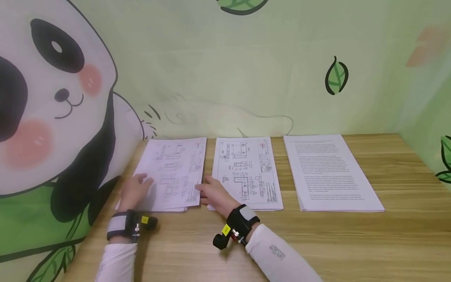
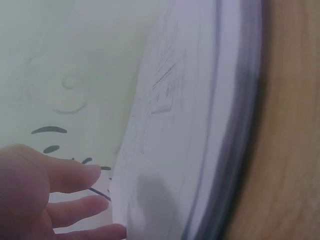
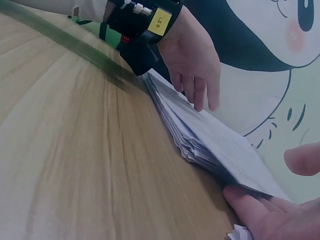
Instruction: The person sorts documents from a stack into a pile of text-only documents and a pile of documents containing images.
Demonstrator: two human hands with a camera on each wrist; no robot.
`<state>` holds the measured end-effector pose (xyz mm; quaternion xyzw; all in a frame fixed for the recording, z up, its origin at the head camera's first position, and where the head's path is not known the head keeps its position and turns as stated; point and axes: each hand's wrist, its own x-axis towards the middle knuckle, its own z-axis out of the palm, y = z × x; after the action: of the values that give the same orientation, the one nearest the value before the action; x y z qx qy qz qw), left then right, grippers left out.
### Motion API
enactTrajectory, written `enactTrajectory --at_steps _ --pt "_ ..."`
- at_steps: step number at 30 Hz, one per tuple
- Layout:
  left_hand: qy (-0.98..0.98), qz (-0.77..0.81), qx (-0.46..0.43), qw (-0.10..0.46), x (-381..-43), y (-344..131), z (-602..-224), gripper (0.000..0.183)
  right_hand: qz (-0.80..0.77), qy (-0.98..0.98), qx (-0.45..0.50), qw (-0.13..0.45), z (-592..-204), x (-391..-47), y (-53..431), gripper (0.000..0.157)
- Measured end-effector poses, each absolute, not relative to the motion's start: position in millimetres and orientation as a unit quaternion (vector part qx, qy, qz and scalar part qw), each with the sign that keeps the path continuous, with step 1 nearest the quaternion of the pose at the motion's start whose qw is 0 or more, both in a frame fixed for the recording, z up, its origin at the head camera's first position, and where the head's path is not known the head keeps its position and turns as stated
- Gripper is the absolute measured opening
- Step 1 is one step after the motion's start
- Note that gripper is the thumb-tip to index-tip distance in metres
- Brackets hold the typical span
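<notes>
On the left of the table lies a paper stack (image 1: 178, 209), its edges uneven in the right wrist view. The top sheet (image 1: 176, 156) bears a technical drawing and sits skewed, its near right corner jutting past the pile. My left hand (image 1: 135, 192) is at the sheet's left side, fingers fairly straight with their tips at the paper. At the right edge my right hand (image 1: 216, 194) holds the raised sheet, fingers beneath and thumb on the upper side; how firmly the thumb presses is unclear. Its forearm crosses beside the middle drawing stack (image 1: 260, 180).
A thicker stack of printed text pages (image 1: 327, 172) lies on the right. The wooden table (image 1: 352, 243) meets a pale green backdrop (image 1: 253, 78) behind the papers. A painted panda (image 1: 88, 117) covers the left side. Each wrist wears a black strap with a camera.
</notes>
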<state>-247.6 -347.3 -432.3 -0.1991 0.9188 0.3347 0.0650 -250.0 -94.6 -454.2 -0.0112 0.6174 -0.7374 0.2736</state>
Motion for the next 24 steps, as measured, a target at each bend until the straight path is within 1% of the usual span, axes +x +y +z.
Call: enactTrajectory --at_steps 3,5,7,12,14,17,24 --pt "0.914 0.345 -0.204 0.065 -246.9 -345.2 -429.6 0.063 -0.741 0.611 -0.023 0.276 -457.2 -251.1 -96.8 0.049" --pt "0.912 0.35 -0.206 0.061 -246.7 -344.3 -428.4 0.062 -0.744 0.61 -0.029 0.271 -458.9 -251.0 -98.3 0.045" --pt "0.913 0.351 -0.203 0.056 -246.3 -343.6 -427.7 0.061 -0.745 0.613 -0.027 0.262 -459.9 -250.3 -99.6 0.047" --pt "0.916 0.35 -0.189 0.049 -246.5 -341.4 -428.4 0.059 -0.722 0.659 -0.005 0.209 -461.3 -247.5 -99.3 0.056" --pt "0.914 0.356 -0.187 0.051 -247.2 -339.8 -428.9 0.06 -0.716 0.671 0.004 0.193 -460.9 -246.4 -97.6 0.056" --pt "0.909 0.368 -0.188 0.058 -248.7 -337.3 -430.2 0.063 -0.721 0.667 0.013 0.186 -457.7 -245.1 -93.0 0.056" --pt "0.879 0.426 -0.209 0.055 -252.1 -323.9 -429.7 0.082 -0.755 0.626 0.0 0.194 -444.5 -243.8 -70.7 0.056"
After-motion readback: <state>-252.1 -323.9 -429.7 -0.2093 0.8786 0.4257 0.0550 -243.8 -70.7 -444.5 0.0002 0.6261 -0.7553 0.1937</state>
